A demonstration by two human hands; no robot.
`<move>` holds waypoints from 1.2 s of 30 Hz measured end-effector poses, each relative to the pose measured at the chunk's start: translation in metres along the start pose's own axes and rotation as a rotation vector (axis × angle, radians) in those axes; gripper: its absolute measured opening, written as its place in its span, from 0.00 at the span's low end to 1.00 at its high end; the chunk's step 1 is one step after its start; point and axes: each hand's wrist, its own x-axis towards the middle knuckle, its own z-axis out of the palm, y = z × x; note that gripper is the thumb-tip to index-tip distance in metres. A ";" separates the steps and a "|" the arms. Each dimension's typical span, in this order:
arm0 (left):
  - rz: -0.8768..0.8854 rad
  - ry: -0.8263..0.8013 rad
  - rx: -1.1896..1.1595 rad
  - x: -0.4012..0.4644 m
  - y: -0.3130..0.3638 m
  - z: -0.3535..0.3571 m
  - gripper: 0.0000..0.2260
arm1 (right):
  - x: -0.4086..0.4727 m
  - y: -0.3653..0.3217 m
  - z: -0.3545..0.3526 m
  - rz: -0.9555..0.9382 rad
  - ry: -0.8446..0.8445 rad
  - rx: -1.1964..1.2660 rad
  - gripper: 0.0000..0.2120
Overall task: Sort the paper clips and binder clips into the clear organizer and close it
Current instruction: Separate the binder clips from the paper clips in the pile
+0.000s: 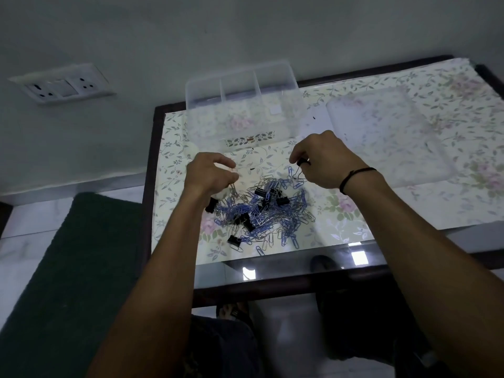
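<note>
Both forearms reach over the mixed clip pile (pixel 261 211); left hand (pixel 210 173) pinches silver paper clips at nine o'clock, right hand (pixel 321 159) pinches a black binder clip (pixel 303 162) at two, likely separating kinds for the open clear organizer (pixel 242 105) at twelve

glass-top table (pixel 341 264) with dark wood frame, floral sheet (pixel 409 148) under the glass. white wall socket plate (pixel 63 85) at upper left, two outlets with a switch between them. dark green mat (pixel 68 268) on pale tiled floor (pixel 24 222), left of the table. sandalled foot (pixel 234 309) visible below the table's near edge.
</note>
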 end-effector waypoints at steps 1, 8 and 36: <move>-0.020 -0.024 -0.019 0.002 -0.001 -0.003 0.08 | 0.000 0.000 0.000 -0.002 -0.003 0.000 0.15; -0.038 -0.067 -0.074 0.003 0.001 -0.007 0.06 | 0.000 0.000 -0.003 0.001 0.005 0.018 0.15; 0.320 -0.418 0.350 -0.063 0.062 0.103 0.10 | -0.037 0.054 -0.019 0.251 -0.298 -0.120 0.09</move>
